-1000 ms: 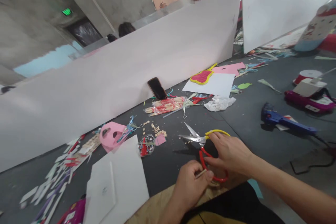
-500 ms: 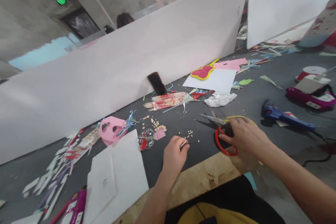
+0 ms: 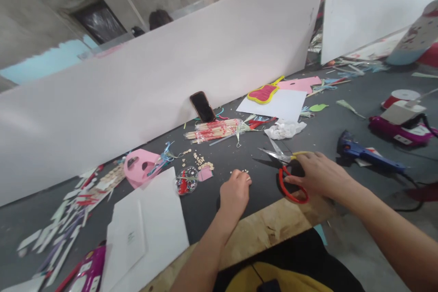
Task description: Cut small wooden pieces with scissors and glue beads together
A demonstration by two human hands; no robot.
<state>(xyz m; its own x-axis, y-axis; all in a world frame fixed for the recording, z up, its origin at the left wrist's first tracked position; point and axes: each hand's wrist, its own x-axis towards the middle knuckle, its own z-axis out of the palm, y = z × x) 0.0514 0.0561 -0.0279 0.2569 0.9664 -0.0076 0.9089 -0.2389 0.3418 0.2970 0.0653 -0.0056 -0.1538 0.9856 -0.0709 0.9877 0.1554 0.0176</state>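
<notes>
My right hand (image 3: 316,173) grips scissors (image 3: 278,157) with one red and one yellow handle loop. Their blades are spread apart and point left, low over the dark table. Closer to the middle, my left hand (image 3: 235,194) is closed, fingers curled down by the table's front edge. What its fingers hold is hidden or too small to name. Just beyond these fingertips lie small pale cut pieces (image 3: 243,171), partly covered by the hand. More pale bits (image 3: 204,163) are heaped to the left, beside a pink square (image 3: 205,173) and a round clear container of beads (image 3: 186,181).
A phone (image 3: 202,106) leans on the white partition (image 3: 164,73), behind wrapped sticks (image 3: 215,131). To the right are crumpled tissue (image 3: 284,128), a blue glue gun (image 3: 369,153) and a purple power strip (image 3: 400,130). White sheets (image 3: 147,232) lie left.
My left hand has turned and shifted slightly right, over the small pieces; the short pale stick seen in it earlier is now hidden. My right hand still holds the spread scissors.
</notes>
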